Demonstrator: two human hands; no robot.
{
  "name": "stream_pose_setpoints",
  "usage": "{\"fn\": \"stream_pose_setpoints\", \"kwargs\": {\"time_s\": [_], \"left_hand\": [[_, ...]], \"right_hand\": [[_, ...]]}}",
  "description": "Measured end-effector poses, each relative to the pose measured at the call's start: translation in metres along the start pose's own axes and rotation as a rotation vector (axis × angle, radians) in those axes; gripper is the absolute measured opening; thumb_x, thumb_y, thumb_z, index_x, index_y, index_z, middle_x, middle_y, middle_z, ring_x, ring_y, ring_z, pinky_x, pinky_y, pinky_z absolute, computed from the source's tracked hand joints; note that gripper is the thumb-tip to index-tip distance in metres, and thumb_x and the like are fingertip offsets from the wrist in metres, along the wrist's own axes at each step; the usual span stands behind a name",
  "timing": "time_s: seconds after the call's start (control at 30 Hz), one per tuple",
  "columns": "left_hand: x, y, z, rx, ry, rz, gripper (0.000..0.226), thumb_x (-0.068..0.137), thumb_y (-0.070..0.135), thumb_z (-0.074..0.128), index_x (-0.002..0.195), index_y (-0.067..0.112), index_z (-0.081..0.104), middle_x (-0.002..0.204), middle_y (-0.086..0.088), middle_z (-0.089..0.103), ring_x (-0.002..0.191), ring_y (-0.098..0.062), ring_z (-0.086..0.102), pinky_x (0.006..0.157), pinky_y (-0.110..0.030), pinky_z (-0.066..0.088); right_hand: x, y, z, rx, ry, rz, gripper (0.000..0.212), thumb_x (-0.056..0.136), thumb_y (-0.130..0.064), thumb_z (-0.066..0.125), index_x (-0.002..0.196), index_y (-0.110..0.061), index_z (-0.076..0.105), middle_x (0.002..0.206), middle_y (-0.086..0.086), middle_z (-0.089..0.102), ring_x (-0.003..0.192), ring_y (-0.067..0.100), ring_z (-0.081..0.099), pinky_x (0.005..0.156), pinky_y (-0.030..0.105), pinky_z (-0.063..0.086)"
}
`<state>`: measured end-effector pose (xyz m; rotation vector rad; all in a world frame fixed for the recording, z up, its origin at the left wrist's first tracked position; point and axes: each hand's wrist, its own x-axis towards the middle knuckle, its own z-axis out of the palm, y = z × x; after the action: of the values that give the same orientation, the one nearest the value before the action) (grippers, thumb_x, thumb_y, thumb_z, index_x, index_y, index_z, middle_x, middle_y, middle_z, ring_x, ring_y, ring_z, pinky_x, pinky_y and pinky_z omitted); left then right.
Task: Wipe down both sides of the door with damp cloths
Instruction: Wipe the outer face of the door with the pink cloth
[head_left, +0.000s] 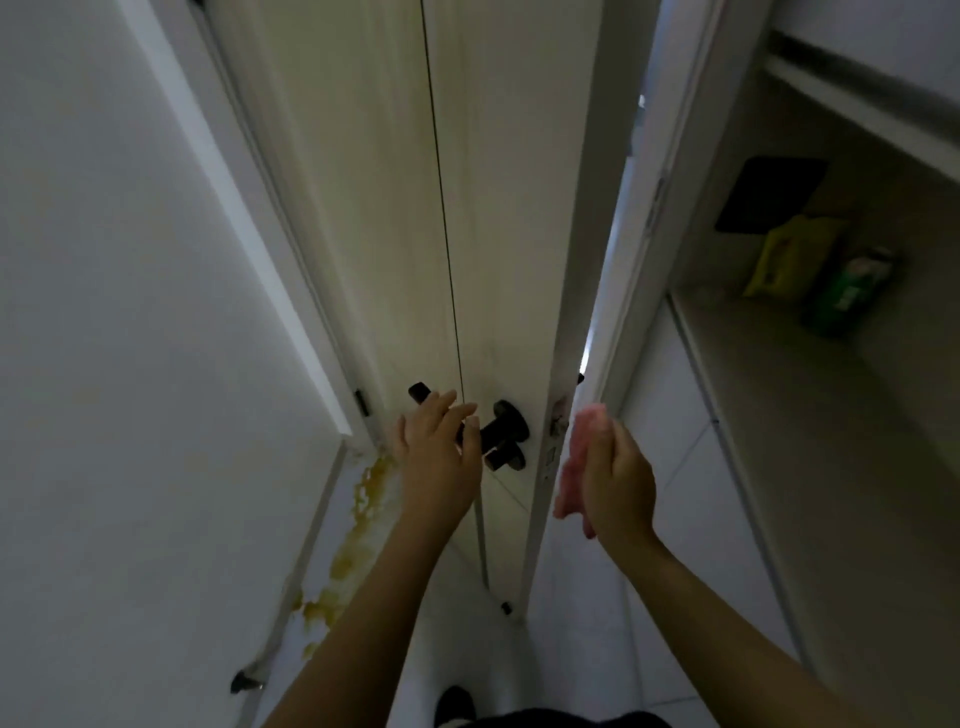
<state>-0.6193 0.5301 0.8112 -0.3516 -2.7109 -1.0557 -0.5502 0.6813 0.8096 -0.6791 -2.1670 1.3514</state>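
Note:
A cream door (498, 218) stands partly open, its edge facing me. A black lever handle (501, 431) sits on the near face. My left hand (439, 457) reaches at the handle with fingers spread and straight, over the lever. My right hand (618, 478) is just right of the door's edge, holding a pink cloth (576, 462) against its palm and fingers. The cloth is close to the latch plate (557, 423) on the door's edge; contact cannot be told. The door's far face is hidden.
A white wall (130, 364) on the left carries yellow-brown stains (358, 525) near the door frame. The white frame (639, 249) stands right of the gap. Further right, a shelf (769, 364) holds a yellow bag (784, 260) and a green packet (844, 296). White floor tiles below.

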Motion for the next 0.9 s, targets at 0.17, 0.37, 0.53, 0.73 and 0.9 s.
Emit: {"fn": "stream_pose_setpoints", "kwargs": {"time_s": [0.17,0.37,0.53,0.73,0.9], "left_hand": [[0.048,-0.003,0.023,0.138,-0.184,0.227,0.029,0.101,0.029,0.041,0.114,0.027,0.066,0.121,0.011,0.060,0.124,-0.010,0.045,0.113,-0.039,-0.003],[0.098,0.007,0.057,0.072,-0.323,0.427,0.026,0.100,0.031,0.042,0.112,0.031,0.065,0.116,0.013,0.057,0.117,-0.008,0.044,0.110,-0.036,-0.001],[0.140,0.016,0.080,-0.053,-0.387,0.438,0.025,0.099,0.025,0.044,0.102,0.027,0.069,0.099,0.015,0.057,0.107,-0.011,0.050,0.104,-0.029,0.010],[0.185,0.008,0.106,-0.092,-0.410,0.334,0.022,0.094,0.029,0.057,0.111,0.024,0.070,0.111,0.001,0.058,0.110,-0.017,0.045,0.083,-0.018,0.020],[0.206,0.016,0.124,-0.572,-0.481,-0.059,0.019,0.091,0.013,0.063,0.108,0.012,0.069,0.098,0.001,0.069,0.085,-0.010,0.066,0.077,-0.020,0.054]], "right_hand": [[0.019,-0.007,0.013,0.034,0.187,0.060,0.040,0.098,-0.041,0.030,0.072,-0.019,0.051,0.064,0.004,0.054,0.058,0.018,0.053,0.052,0.029,0.042],[0.052,-0.014,0.049,0.153,0.316,0.024,0.026,0.099,-0.020,0.044,0.082,-0.015,0.062,0.081,0.000,0.057,0.070,0.002,0.055,0.061,0.011,0.045],[0.097,0.006,0.074,-0.001,0.270,-0.024,0.019,0.094,-0.012,0.055,0.102,0.000,0.068,0.105,0.006,0.051,0.101,0.015,0.041,0.086,0.019,0.036],[0.142,0.029,0.062,-0.472,0.215,-0.273,0.037,0.096,-0.032,0.041,0.103,-0.008,0.068,0.101,0.007,0.066,0.098,0.027,0.058,0.086,0.034,0.045],[0.180,0.026,0.066,-1.008,0.042,-0.313,0.029,0.089,-0.037,0.058,0.105,-0.015,0.069,0.096,0.006,0.071,0.099,0.029,0.064,0.091,0.044,0.046]]}}
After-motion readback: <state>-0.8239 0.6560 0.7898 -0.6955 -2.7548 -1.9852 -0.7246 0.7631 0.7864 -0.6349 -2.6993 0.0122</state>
